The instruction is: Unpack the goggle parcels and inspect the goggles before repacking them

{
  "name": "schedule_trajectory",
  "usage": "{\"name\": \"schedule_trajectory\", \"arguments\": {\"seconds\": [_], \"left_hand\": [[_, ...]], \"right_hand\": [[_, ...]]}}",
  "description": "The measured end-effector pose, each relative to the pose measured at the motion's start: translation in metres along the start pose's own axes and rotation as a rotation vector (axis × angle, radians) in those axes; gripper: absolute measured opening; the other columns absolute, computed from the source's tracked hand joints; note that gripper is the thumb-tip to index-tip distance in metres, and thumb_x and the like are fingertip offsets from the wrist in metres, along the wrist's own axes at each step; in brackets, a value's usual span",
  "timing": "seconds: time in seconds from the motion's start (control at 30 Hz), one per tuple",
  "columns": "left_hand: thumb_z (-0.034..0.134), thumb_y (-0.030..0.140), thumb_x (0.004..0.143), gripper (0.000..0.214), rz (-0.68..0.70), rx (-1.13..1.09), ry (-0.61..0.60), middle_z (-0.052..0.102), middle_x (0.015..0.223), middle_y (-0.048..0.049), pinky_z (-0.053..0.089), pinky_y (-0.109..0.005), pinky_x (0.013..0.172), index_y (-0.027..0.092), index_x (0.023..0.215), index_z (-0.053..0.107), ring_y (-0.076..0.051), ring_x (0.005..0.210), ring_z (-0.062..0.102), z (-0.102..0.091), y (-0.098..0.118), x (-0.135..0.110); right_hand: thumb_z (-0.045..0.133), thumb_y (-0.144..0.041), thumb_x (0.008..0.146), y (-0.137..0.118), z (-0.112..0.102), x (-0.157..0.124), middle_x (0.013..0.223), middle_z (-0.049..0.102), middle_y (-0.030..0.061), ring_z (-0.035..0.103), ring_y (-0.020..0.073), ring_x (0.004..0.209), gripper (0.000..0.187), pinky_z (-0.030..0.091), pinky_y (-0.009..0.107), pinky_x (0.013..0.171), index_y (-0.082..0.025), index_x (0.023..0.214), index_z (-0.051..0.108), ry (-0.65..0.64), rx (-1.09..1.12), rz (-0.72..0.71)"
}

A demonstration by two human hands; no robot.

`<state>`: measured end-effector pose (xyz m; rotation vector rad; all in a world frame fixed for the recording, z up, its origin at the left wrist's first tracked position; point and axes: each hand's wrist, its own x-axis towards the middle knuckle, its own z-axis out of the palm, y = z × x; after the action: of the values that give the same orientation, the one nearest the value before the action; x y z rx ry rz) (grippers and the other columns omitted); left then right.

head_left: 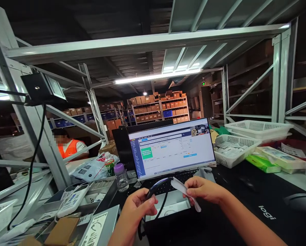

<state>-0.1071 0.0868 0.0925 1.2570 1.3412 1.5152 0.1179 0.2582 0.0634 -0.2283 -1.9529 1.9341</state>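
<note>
The left hand (140,208) is bent nearly closed, and it holds one end of a black band (159,184) between the thumb and the fingers. The band makes an arch upward and to the right, in front of the keyboard (165,186). The right hand (200,191) is also nearly closed; its thumb and fingertips pinch a white strip (179,185) at about the middle. The strip is slanted, its upper end close to the far end of the band, but I cannot tell if they touch. Below the two hands there is an open box (177,206) with a white inside, and a thin black curved piece passes in front of it. Behind the keyboard stands a monitor (172,150) with a lit screen. To the left of the monitor is a bottle (122,181) with a purple lid, and nearer to the left arm lies a grey box (101,225) with the word "Wakening" on its label. On the right side, a small white basket (235,150) contains many small packets, and a black mat (265,208) shows the letters "logi". Farther back on the left sits a person in an orange vest (71,149).
</note>
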Motion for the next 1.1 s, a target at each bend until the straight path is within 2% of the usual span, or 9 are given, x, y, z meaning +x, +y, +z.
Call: {"name": "schedule_trajectory", "arguments": {"seconds": [0.1, 0.2, 0.37, 0.43, 0.57, 0.67, 0.8, 0.9, 1.1], "left_hand": [[0.084, 0.053, 0.066, 0.043, 0.006, -0.094, 0.021, 0.068, 0.075, -0.0025, 0.048, -0.019, 0.057, 0.014, 0.076, 0.069, -0.010, 0.058, 0.062, -0.001, 0.006, -0.005], [0.086, 0.051, 0.064, 0.043, -0.004, -0.243, 0.146, 0.068, 0.078, -0.0017, 0.050, -0.019, 0.057, 0.014, 0.079, 0.069, -0.010, 0.059, 0.061, 0.004, 0.010, -0.007], [0.092, 0.050, 0.055, 0.051, -0.011, -0.393, 0.320, 0.069, 0.083, -0.0020, 0.056, -0.021, 0.057, 0.014, 0.081, 0.067, -0.011, 0.059, 0.063, 0.009, 0.010, -0.005], [0.092, 0.049, 0.054, 0.051, 0.009, -0.416, 0.370, 0.069, 0.083, -0.0017, 0.057, -0.020, 0.057, 0.014, 0.081, 0.067, -0.011, 0.059, 0.063, 0.009, 0.009, -0.004], [0.092, 0.045, 0.056, 0.047, 0.074, -0.432, 0.444, 0.070, 0.085, -0.0016, 0.058, -0.019, 0.057, 0.013, 0.081, 0.068, -0.010, 0.060, 0.062, 0.003, 0.010, -0.006], [0.093, 0.044, 0.053, 0.048, 0.108, -0.450, 0.510, 0.070, 0.084, -0.0015, 0.059, -0.018, 0.057, 0.013, 0.080, 0.069, -0.010, 0.060, 0.063, -0.005, 0.014, -0.008], [0.090, 0.042, 0.057, 0.044, 0.147, -0.482, 0.547, 0.069, 0.082, -0.0001, 0.059, -0.017, 0.056, 0.014, 0.082, 0.068, -0.009, 0.059, 0.062, -0.009, 0.018, -0.008], [0.084, 0.038, 0.064, 0.034, 0.138, -0.529, 0.578, 0.069, 0.080, -0.0002, 0.059, -0.018, 0.057, 0.014, 0.081, 0.067, -0.009, 0.058, 0.063, -0.007, 0.018, -0.006], [0.077, 0.035, 0.072, 0.025, 0.111, -0.568, 0.606, 0.068, 0.077, 0.0002, 0.058, -0.017, 0.055, 0.013, 0.079, 0.065, -0.009, 0.055, 0.062, 0.004, 0.016, -0.002]], "right_hand": [[0.083, -0.056, 0.070, 0.001, 0.001, -0.001, 0.065, 0.065, -0.0001, 0.061, 0.0117, 0.059, 0.047, 0.050, 0.026, 0.064, -0.012, 0.083, 0.072, -0.051, 0.010, 0.000], [0.078, -0.061, 0.073, 0.006, 0.006, 0.003, 0.065, 0.066, 0.0008, 0.061, 0.0119, 0.054, 0.051, 0.046, 0.023, 0.055, -0.013, 0.087, 0.070, -0.011, 0.039, -0.005], [0.048, -0.069, 0.092, 0.005, 0.021, 0.006, 0.050, 0.046, -0.0076, 0.033, 0.0055, 0.039, 0.061, 0.030, 0.020, 0.044, -0.013, 0.095, 0.071, 0.183, -0.110, -0.171], [0.043, -0.065, 0.096, 0.000, 0.027, 0.003, 0.049, 0.041, -0.0081, 0.032, 0.0066, 0.043, 0.060, 0.028, 0.020, 0.046, -0.013, 0.097, 0.072, 0.184, -0.245, -0.174], [0.050, -0.049, 0.098, -0.009, 0.027, -0.005, 0.053, 0.047, -0.0057, 0.041, 0.0087, 0.049, 0.042, 0.033, 0.020, 0.050, -0.015, 0.097, 0.075, 0.018, -0.553, -0.016], [0.061, -0.033, 0.090, -0.007, 0.018, -0.008, 0.054, 0.054, -0.0051, 0.048, 0.0099, 0.050, 0.021, 0.034, 0.021, 0.051, -0.019, 0.087, 0.078, -0.087, -0.894, 0.154], [0.074, -0.028, 0.078, -0.008, 0.019, -0.012, 0.061, 0.065, -0.0035, 0.057, 0.0134, 0.057, 0.007, 0.033, 0.024, 0.054, -0.025, 0.080, 0.080, -0.011, -1.159, 0.221], [0.080, -0.033, 0.074, -0.017, 0.032, -0.018, 0.067, 0.071, -0.0008, 0.065, 0.0188, 0.064, 0.011, 0.035, 0.026, 0.056, -0.028, 0.084, 0.082, -0.018, -1.307, 0.282], [0.087, -0.027, 0.069, -0.028, 0.055, -0.026, 0.083, 0.076, 0.0136, 0.071, 0.0354, 0.080, 0.022, 0.046, 0.034, 0.063, -0.015, 0.088, 0.081, 0.058, -1.541, 0.434]]}}
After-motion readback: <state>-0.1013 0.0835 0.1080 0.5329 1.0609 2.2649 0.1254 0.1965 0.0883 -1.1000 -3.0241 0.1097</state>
